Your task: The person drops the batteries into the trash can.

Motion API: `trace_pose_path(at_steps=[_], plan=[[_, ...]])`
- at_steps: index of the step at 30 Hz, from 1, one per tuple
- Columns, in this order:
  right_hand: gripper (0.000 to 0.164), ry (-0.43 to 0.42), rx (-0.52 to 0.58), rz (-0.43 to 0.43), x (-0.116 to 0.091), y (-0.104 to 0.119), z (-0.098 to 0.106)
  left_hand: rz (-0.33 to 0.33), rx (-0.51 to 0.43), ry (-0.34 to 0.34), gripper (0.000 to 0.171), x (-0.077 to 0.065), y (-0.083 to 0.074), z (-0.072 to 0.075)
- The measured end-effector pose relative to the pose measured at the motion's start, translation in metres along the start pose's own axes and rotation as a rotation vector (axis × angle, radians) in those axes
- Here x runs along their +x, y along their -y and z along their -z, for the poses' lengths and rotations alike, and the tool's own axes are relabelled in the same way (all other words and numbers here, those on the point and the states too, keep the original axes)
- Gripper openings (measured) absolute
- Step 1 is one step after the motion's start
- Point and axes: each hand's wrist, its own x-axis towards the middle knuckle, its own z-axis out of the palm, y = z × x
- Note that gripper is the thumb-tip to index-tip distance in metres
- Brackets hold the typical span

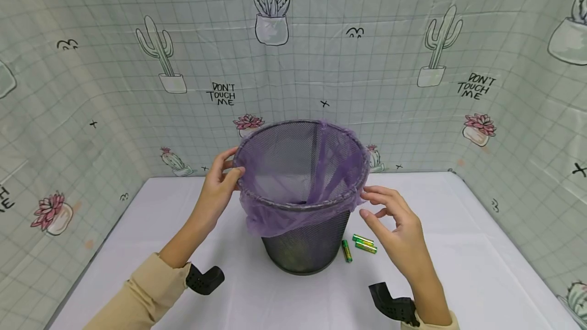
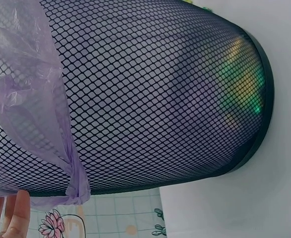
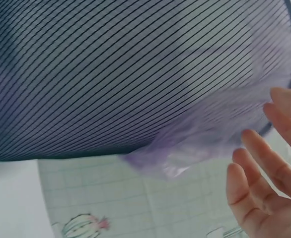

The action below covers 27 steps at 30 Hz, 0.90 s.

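A black mesh wastebasket (image 1: pixel 304 253) stands upright on the table, lined with a thin purple trash bag (image 1: pixel 279 220) folded over its rim. My left hand (image 1: pixel 220 182) grips the rim at the left, thumb at the edge and fingers behind it. At the right side, my right hand (image 1: pixel 396 223) is beside the bag's folded edge, fingers spread and loosely bent. In the right wrist view its fingertips (image 3: pixel 252 139) overlap the bag's edge; whether they touch it I cannot tell. Something blurred green and yellow (image 2: pixel 242 82) shows through the mesh near the base.
Three green-and-gold batteries (image 1: pixel 366 247) lie on the white tabletop (image 1: pixel 220 299), right of the wastebasket's base. A grid-patterned curtain (image 1: pixel 293 75) with cactus drawings surrounds the table at the back and sides. Black devices (image 1: pixel 205 279) are worn at both wrists.
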Motion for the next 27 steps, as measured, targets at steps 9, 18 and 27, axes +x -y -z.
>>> trace_pose_path(at_steps=[9,18,27], plan=[[0.025,0.188,-0.104,-0.209,-0.015,-0.030,-0.005,-0.007,-0.009,0.002,0.050,-0.001,-0.001,0.000],[0.030,0.358,-0.184,-0.391,-0.021,-0.057,-0.007,-0.012,-0.001,-0.006,0.050,-0.002,0.000,0.001],[0.031,0.563,-0.187,-0.538,-0.031,-0.081,-0.011,-0.002,-0.004,-0.002,0.051,-0.003,0.000,0.002]])
